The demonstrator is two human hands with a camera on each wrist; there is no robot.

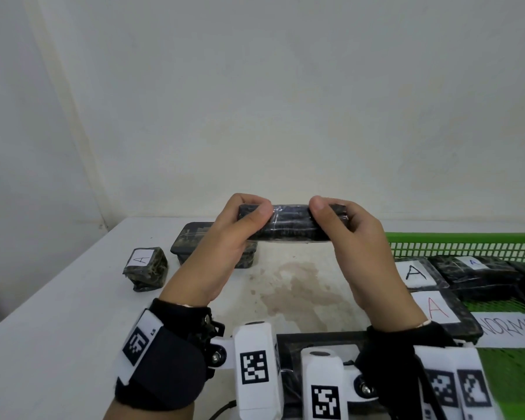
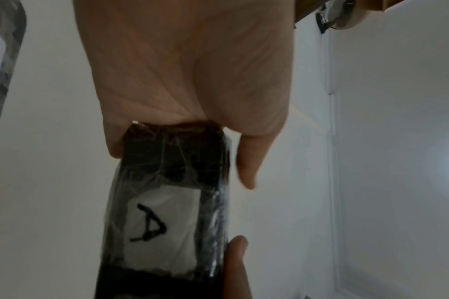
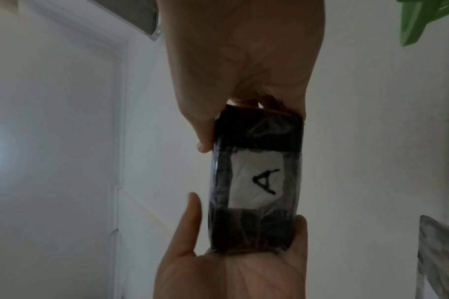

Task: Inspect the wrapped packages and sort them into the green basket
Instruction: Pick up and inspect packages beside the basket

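Observation:
I hold a dark, plastic-wrapped oblong package (image 1: 288, 224) level above the table, one hand on each end. My left hand (image 1: 249, 212) pinches its left end and my right hand (image 1: 326, 210) pinches its right end, thumbs on the near face. The wrist views show a white label with a black "A" (image 2: 162, 226) (image 3: 256, 180) on the side of the package (image 3: 256, 129) that faces away from the head camera. The green basket (image 1: 461, 247) stands at the right and holds several wrapped packages, among them a black "A" one (image 1: 415, 272) and a red "A" one (image 1: 437, 310).
On the white table (image 1: 58, 328) a small cube package marked "A" (image 1: 146, 265) lies at the left, with a flat wrapped package (image 1: 191, 237) behind my left hand. Another flat package (image 1: 315, 341) lies under my wrists. A paper sign reading "NORMAL" (image 1: 509, 328) lies in the basket.

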